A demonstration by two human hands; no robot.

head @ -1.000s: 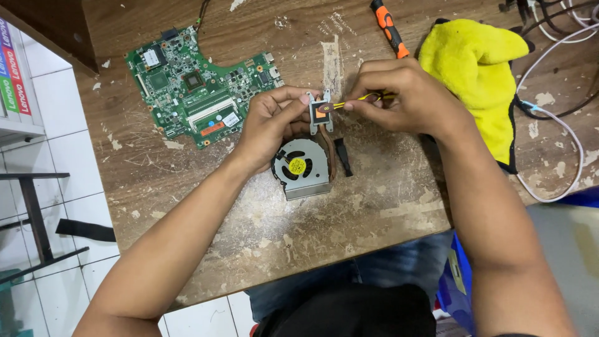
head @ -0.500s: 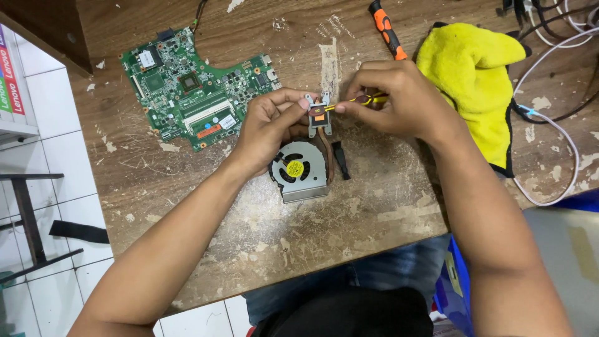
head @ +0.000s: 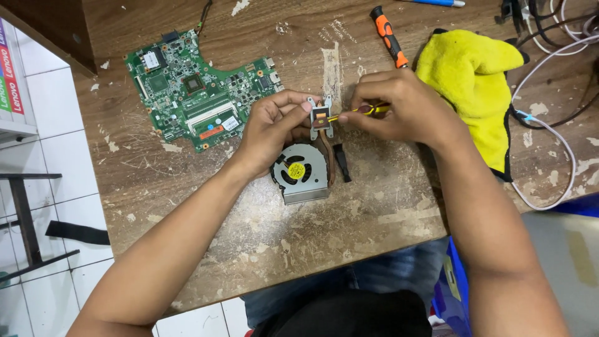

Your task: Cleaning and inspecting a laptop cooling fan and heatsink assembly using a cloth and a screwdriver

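Heatsink plate [head: 321, 117] pinched by left hand [head: 269, 128], right hand [head: 402, 106] holding yellow tool [head: 357, 112]

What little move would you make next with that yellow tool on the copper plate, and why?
Probably draw the tool slowly across the copper plate. Its tip already meets the plate's edge, the right hand pinches it low, and the left hand steadies the plate above the fan, so a short stroke looks safe.

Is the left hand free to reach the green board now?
Probably not at once: the left hand holds the heatsink plate. The board lies beside it, with nothing between.
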